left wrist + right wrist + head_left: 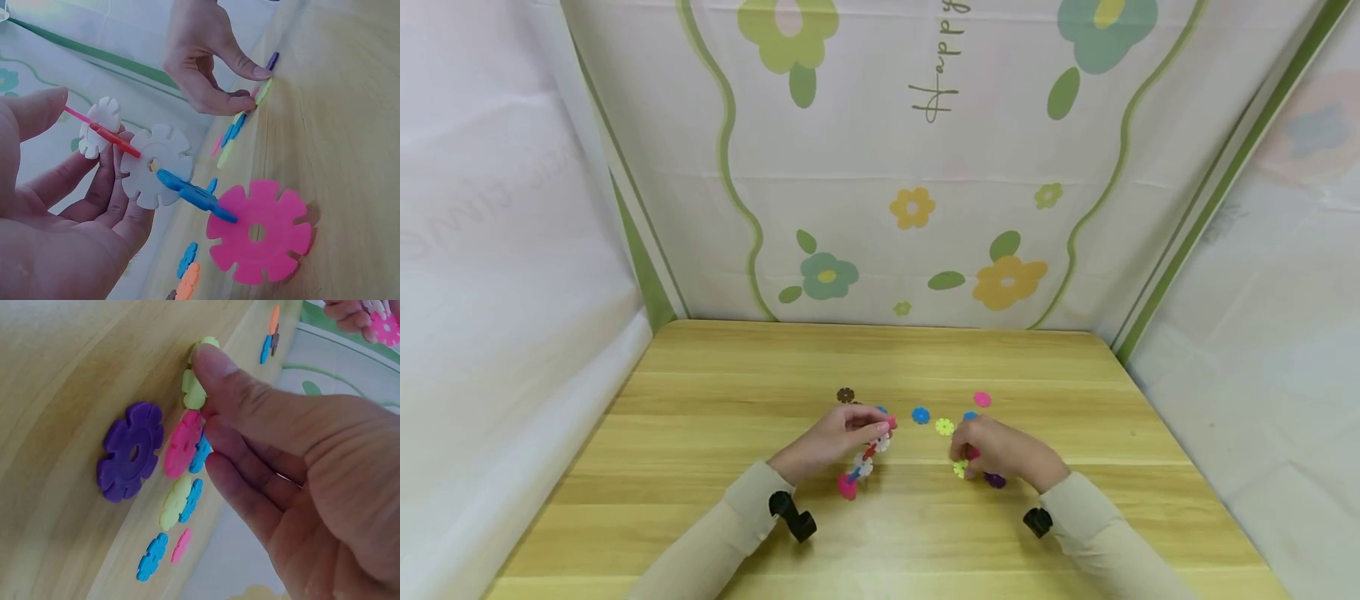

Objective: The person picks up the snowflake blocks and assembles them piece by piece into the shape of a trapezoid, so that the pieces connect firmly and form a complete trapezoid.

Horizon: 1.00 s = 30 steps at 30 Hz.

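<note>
My left hand (831, 440) holds up a chain of interlocking flower-shaped discs, pinching the pink disc (892, 422) at its upper end. Below it in the left wrist view come a small white disc (107, 117), a red disc (115, 140), a larger white disc (167, 189), a blue disc (195, 194) and a pink disc (259, 212) at the lower end. At the right, my right hand (1003, 450) pinches a yellow-green disc (195, 390) close over the table, thumb on its face. A purple disc (119, 456) and a pink disc (182, 447) lie beside those fingers.
On the wooden table (700, 367) lie a blue disc (921, 415), a yellow-green disc (944, 427) and a pink disc (982, 399). A brown disc (846, 395) is behind the left hand, near an orange disc (187, 281). Printed cloth walls (850, 158) enclose the table's back and sides.
</note>
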Motion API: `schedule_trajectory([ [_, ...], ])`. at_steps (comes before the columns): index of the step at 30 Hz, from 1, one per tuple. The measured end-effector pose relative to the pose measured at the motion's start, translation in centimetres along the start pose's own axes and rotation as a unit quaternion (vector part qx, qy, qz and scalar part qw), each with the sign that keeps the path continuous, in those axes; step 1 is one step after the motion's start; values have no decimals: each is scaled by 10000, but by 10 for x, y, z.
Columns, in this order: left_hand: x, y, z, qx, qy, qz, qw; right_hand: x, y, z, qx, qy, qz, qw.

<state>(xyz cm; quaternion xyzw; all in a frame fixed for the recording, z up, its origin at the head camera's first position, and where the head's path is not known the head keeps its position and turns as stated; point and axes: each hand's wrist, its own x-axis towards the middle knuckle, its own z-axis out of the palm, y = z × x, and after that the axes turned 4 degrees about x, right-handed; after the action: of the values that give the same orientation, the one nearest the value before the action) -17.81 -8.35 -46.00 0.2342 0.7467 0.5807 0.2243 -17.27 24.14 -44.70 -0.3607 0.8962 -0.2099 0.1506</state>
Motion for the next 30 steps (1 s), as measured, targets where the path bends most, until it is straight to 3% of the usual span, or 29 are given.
schedule_trajectory([
  [8, 1, 2, 2, -169, -62, 41, 9998, 3, 1, 1, -54, -63, 8, 10000],
  [14, 1, 2, 1, -177, -63, 32, 9998, 9, 0, -7, 768, 85, 235, 9967],
  [22, 1, 5, -1, -107, -1, -50, 9999, 23, -7, -23, 1339, 1011, 275, 9854],
  [30, 4, 9, 0, -98, 93, -73, 9999, 29, -18, -22, 2151, 1822, 298, 9590],
])
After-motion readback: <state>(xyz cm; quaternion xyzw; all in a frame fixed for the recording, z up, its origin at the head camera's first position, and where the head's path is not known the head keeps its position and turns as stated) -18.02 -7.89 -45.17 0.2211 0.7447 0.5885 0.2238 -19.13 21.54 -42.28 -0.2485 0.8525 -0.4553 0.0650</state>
